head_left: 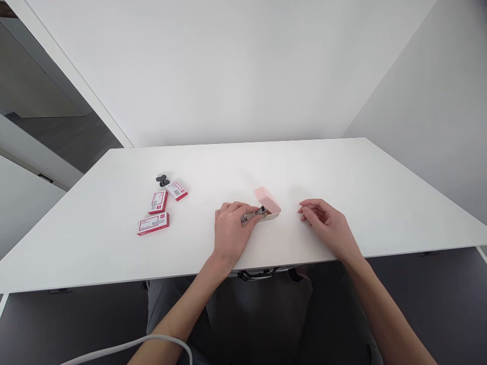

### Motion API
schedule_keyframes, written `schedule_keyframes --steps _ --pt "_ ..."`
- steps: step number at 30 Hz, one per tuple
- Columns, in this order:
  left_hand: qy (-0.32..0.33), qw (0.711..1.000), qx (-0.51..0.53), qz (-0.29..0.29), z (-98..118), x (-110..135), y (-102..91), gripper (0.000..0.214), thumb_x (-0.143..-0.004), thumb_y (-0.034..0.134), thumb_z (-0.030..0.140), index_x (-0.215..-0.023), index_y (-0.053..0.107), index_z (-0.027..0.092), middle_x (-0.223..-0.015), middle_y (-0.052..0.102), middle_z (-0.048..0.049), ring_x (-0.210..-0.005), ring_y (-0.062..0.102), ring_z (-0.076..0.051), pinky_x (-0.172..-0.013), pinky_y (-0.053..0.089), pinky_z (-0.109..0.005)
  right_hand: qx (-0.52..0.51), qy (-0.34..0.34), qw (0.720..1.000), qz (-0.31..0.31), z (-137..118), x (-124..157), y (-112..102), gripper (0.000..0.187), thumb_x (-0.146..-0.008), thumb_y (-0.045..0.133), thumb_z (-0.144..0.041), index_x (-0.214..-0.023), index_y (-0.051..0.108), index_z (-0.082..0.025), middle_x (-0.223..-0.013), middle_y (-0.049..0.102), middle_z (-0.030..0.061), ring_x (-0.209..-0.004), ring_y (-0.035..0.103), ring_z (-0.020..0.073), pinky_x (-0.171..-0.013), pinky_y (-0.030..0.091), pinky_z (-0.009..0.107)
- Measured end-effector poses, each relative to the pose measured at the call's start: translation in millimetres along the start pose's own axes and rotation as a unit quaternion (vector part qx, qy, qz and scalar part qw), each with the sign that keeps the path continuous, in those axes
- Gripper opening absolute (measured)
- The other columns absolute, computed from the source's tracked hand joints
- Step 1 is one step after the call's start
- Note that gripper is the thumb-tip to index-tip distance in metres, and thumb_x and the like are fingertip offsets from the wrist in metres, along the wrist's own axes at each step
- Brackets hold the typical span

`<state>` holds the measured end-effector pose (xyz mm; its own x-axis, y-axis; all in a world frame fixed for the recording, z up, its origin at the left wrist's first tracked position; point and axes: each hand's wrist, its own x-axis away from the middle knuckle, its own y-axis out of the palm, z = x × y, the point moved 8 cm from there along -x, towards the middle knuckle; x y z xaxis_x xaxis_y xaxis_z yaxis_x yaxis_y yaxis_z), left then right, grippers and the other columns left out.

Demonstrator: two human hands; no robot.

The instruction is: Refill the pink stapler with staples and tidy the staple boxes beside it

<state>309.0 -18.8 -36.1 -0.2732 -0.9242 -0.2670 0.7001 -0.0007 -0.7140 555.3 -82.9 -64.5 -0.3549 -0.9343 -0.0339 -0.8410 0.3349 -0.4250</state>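
Near the front edge of the wide white bench (pixel 342 167), seen from the head camera: left hand (pixel 232 230) palm down, fingers curled round the metal rear end of a small pink plastic stapler (pixel 268 205), thumb and forefinger closed on it. Stapler lying on the bench just right of that hand, its pink top arm swung up and open, pale base flat on the surface. Right hand (pixel 327 223) resting on the bench a little apart to the right of the stapler, fingers loosely bent, holding nothing that can be made out, not touching the stapler. Farther left, well apart from both hands: three small red-and-white cardboard staple boxes (pixel 158 210) lying flat in a loose group, and just beyond them a small black metal binder clip (pixel 162 180). Below the bench edge, grey trouser legs and a white cable (pixel 152 342) crossing the lower left corner.
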Motion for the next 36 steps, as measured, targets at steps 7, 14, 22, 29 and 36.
schedule_keyframes --steps 7,14,22,29,36 --pt "-0.002 1.0 0.003 0.009 -1.9 1.4 -1.9 0.013 -0.09 0.081 0.03 -0.101 0.075 0.027 -0.108 0.078 0.0017 -0.103 0.064 -0.024 -0.096 0.044 -0.045 -0.004 -0.008 1.0 0.0 1.9 0.0 -0.4 0.027 -0.097 0.062 -0.047 -0.11 0.071 -0.026 -0.105 0.076 0.0063 -0.09 0.072 0.0226 -0.083 0.054 0.039" --pt "0.001 1.0 -0.004 0.012 0.6 2.6 -3.1 0.008 -0.091 0.08 0.03 -0.088 0.073 0.026 -0.105 0.076 0.0009 -0.102 0.062 -0.025 -0.094 0.043 -0.045 -0.009 -0.008 1.0 0.001 2.5 -0.8 -0.3 0.024 -0.097 0.062 -0.045 -0.109 0.071 -0.026 -0.103 0.076 0.0047 -0.09 0.071 0.0211 -0.084 0.054 0.038" --pt "0.007 1.0 -0.016 0.025 0.9 4.4 -5.3 0.013 -0.089 0.081 0.03 -0.094 0.07 0.025 -0.106 0.074 -0.0002 -0.106 0.06 -0.025 -0.096 0.044 -0.045 -0.01 -0.013 1.0 0.0 4.2 -0.9 -0.4 0.025 -0.097 0.062 -0.046 -0.11 0.071 -0.026 -0.104 0.076 0.0051 -0.089 0.072 0.021 -0.082 0.055 0.037" --pt "0.008 0.999 -0.03 0.026 -0.4 5.6 -2.6 0.01 -0.089 0.08 0.034 -0.092 0.073 0.026 -0.113 0.07 -0.0026 -0.113 0.057 -0.028 -0.101 0.042 -0.049 -0.01 -0.011 1.0 0.003 2.0 -0.3 -0.6 0.026 -0.097 0.062 -0.047 -0.109 0.071 -0.025 -0.103 0.076 0.0058 -0.089 0.071 0.0216 -0.083 0.055 0.038" --pt "0.025 1.0 -0.009 0.014 2.0 6.0 -1.3 0.008 -0.091 0.079 0.031 -0.096 0.074 0.028 -0.11 0.071 -0.001 -0.112 0.056 -0.025 -0.101 0.044 -0.045 -0.005 -0.011 1.0 0.001 2.3 0.3 -0.2 0.025 -0.098 0.062 -0.045 -0.11 0.071 -0.026 -0.103 0.076 0.0054 -0.089 0.071 0.0218 -0.081 0.054 0.037"
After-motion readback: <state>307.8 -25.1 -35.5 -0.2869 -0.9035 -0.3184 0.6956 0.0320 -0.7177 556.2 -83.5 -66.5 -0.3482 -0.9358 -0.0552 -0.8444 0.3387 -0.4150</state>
